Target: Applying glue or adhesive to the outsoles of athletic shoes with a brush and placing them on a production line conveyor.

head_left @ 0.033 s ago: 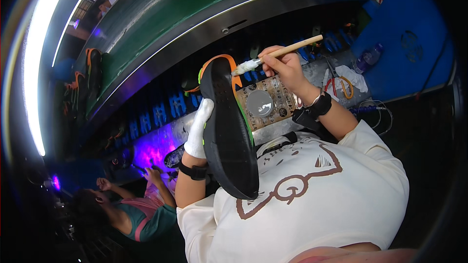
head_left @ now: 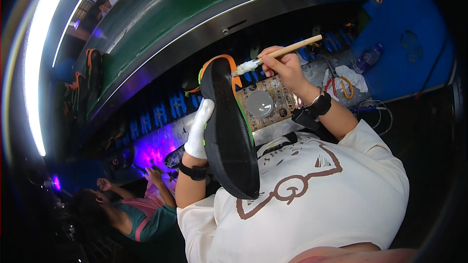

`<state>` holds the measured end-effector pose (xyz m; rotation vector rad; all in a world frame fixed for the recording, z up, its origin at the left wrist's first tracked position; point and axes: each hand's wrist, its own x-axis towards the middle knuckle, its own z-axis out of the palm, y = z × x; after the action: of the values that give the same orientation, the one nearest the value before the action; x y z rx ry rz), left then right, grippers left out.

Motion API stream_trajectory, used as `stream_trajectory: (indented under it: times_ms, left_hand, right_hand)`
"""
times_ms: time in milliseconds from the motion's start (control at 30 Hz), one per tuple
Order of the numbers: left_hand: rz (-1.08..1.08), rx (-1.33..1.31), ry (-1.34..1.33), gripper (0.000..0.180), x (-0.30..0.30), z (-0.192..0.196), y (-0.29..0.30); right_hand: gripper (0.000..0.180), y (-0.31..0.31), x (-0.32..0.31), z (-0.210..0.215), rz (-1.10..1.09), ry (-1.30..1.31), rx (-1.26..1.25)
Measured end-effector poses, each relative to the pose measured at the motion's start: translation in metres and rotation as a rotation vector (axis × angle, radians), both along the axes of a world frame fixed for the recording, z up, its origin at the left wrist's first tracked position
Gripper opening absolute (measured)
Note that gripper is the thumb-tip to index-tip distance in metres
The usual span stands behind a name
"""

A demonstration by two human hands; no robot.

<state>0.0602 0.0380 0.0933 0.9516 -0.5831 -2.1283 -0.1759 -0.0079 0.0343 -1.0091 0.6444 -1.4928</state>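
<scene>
My left hand, in a white glove, grips the side of a shoe. The black sole faces up, with an orange and green upper showing along its edge; most of my fingers are hidden behind it. In my right hand is a wooden-handled brush, pinched near its white-wrapped end. Its bristles touch the sole's edge near the orange end. Below the brush, a round container of pale grey liquid sits on a brown printed sheet.
Scissors with orange handles and crumpled white paper lie right of the bench, near a purple bottle. A green conveyor with a metal edge runs beyond. Another person works at the left under purple light.
</scene>
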Motion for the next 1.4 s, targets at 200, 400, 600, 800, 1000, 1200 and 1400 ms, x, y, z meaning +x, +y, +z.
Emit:
stream_trajectory:
  times_ms: [200, 400, 600, 800, 1000, 1200, 1400]
  left_hand:
    - [0.042, -0.034, -0.07, 0.039, -0.002, 0.003, 0.001]
    - [0.212, -0.29, -0.126, 0.034, 0.008, 0.035, -0.013]
    - [0.547, -0.985, -0.285, 0.03, 0.037, 0.094, -0.094]
    - [1.223, -1.131, -1.324, 0.074, 0.046, 0.097, -0.189]
    - [0.499, -0.726, -0.831, 0.041, 0.091, 0.088, -0.177]
    - [0.847, -1.22, -1.334, 0.08, 0.1, 0.088, -0.132]
    - [0.613, -0.972, -1.162, 0.068, 0.087, 0.108, -0.131]
  right_hand:
    - [0.013, 0.013, 0.004, 0.001, 0.039, 0.082, 0.0]
    - [0.019, 0.009, -0.008, 0.011, 0.059, -0.279, 0.178]
    - [0.025, 0.012, -0.037, 0.014, -0.026, -0.432, 0.374]
    - [0.028, 0.022, -0.054, 0.008, -0.109, -0.484, 0.41]
    - [0.028, 0.023, -0.053, -0.002, -0.116, -0.502, 0.436]
    - [0.028, 0.019, -0.05, -0.008, -0.084, -0.522, 0.452]
    - [0.028, 0.029, -0.086, -0.016, -0.162, -0.5, 0.405]
